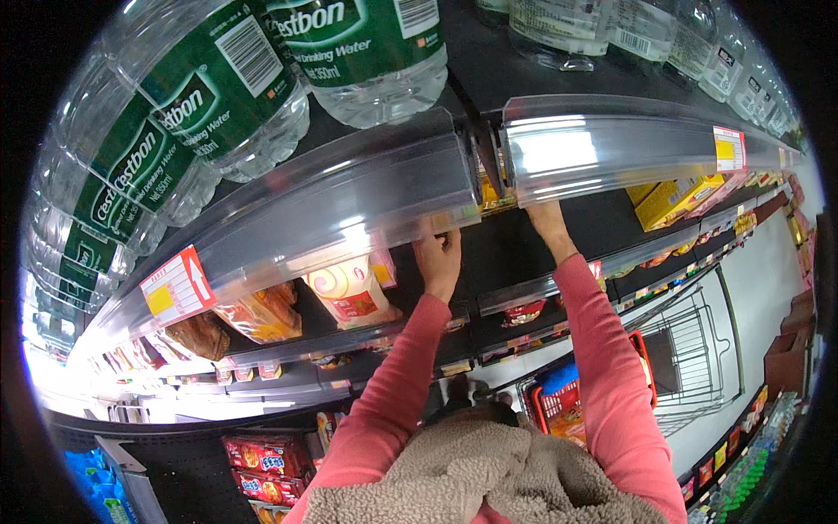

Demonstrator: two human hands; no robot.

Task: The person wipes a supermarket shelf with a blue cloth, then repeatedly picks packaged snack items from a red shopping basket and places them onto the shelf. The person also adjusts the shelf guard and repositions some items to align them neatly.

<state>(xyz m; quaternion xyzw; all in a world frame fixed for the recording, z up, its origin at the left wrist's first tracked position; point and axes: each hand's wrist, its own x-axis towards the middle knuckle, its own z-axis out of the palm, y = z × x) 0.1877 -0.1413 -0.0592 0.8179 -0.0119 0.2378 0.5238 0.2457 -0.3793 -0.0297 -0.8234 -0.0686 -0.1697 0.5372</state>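
Note:
Both arms, in pink sleeves, reach into a shelf below the water bottles. My left hand [440, 259] is at the shelf opening, its fingertips behind the clear plastic shelf edge strip [393, 177]; what they touch is hidden. My right hand [546, 219] reaches under the right clear strip [609, 154], its fingers largely hidden. Between the hands, yellow packages [492, 193] show in the gap between the strips. Left of my left hand stand a pink box [383, 265] and a cream-coloured bag [347, 291] with a red patch. Yellow boxes [677, 200] lie to the right of my right hand.
Large drinking water bottles [366, 59] stand on the shelf above. Price tags [177, 286] hang on the strips. More packaged food [262, 314] sits at left. Below right are a red shopping basket [556, 401] and a wire shopping cart [694, 354]. Red snack packs [268, 458] are stacked at lower left.

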